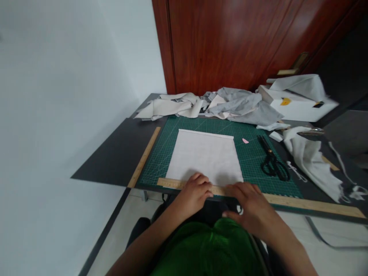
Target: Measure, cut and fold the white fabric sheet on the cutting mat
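Green garment fills the bottom centre of the frame, both forearms reaching up from it. Left hand [193, 193] lies flat, fingers loosely curled, pressing on the long wooden ruler [301, 203] that runs along the near edge of the green gridded cutting mat [253, 153]; nothing is gripped. Right hand [253, 205] rests open, palm down, on the same ruler just right of centre. White rectangular fabric sheet [205, 155] lies flat on the mat, mid-frame, its near edge touching the ruler. Black scissors [273, 163] lie right of the sheet. Second wooden ruler [143, 158] lies along the mat's left edge on the dark worktop [115, 153]. Crumpled grey and cream cloth [230, 103] is heaped beyond the mat.
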